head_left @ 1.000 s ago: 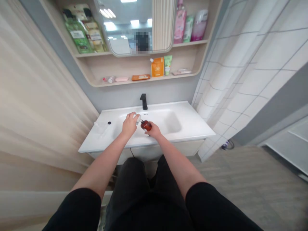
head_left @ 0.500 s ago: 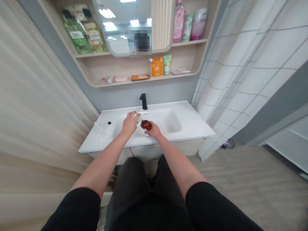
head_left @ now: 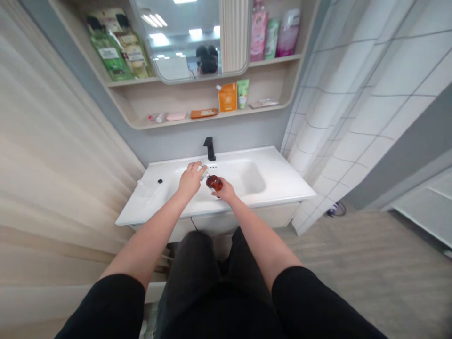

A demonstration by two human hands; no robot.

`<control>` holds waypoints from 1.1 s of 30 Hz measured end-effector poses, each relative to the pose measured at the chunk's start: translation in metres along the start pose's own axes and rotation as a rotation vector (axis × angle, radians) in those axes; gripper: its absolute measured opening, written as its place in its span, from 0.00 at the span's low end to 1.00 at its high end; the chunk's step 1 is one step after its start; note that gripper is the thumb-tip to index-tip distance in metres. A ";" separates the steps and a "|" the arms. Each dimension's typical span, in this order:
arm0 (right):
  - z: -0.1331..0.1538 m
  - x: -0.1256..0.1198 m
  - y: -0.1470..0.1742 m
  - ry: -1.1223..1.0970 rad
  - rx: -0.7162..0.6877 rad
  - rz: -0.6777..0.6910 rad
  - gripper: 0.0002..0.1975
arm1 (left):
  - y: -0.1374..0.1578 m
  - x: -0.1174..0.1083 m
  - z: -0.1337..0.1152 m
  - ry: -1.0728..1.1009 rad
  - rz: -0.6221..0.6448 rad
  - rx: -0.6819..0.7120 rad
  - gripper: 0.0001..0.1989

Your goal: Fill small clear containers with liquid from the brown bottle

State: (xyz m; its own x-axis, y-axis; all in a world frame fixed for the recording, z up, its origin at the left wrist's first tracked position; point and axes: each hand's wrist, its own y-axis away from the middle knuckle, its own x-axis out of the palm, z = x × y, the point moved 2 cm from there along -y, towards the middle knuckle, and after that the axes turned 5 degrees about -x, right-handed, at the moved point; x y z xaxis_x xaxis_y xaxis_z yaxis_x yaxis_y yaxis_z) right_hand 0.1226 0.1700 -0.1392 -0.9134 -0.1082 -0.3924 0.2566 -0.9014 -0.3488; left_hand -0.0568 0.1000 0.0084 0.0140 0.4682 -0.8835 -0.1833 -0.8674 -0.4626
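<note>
Over the white sink (head_left: 252,179), my right hand (head_left: 226,190) is closed around a brown bottle (head_left: 213,182), which is tilted with its neck toward the upper left. My left hand (head_left: 190,179) grips a small clear bottle (head_left: 204,172), mostly covered by the fingers. The clear bottle's mouth is close to the brown bottle's neck; whether they touch is too small to tell. Behind both hands stands a black faucet (head_left: 209,149).
A clear item with a white top (head_left: 141,183) stands on the left of the counter, near a black round piece (head_left: 160,181). Above, a shelf holds an orange pouch (head_left: 228,97), a green tube (head_left: 242,93) and a brown packet (head_left: 204,113). A beige curtain (head_left: 52,141) hangs left.
The view has shifted slightly. Both hands stay in nearly the same place, holding the two bottles close together.
</note>
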 end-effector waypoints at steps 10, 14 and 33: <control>0.004 -0.004 0.000 -0.038 0.007 -0.020 0.42 | -0.009 -0.007 -0.003 -0.046 0.008 0.099 0.31; 0.003 -0.004 0.000 -0.061 0.012 -0.042 0.43 | -0.016 -0.009 -0.005 -0.027 0.022 0.143 0.28; 0.000 -0.005 -0.002 -0.144 0.062 -0.081 0.43 | -0.034 -0.027 -0.020 -0.058 0.071 0.302 0.26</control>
State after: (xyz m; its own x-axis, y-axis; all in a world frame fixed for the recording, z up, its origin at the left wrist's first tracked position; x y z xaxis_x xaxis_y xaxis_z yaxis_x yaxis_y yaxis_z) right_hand 0.1262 0.1725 -0.1364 -0.9672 -0.0895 -0.2377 0.1647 -0.9334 -0.3188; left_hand -0.0316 0.1137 0.0462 -0.0635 0.4242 -0.9033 -0.4656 -0.8132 -0.3491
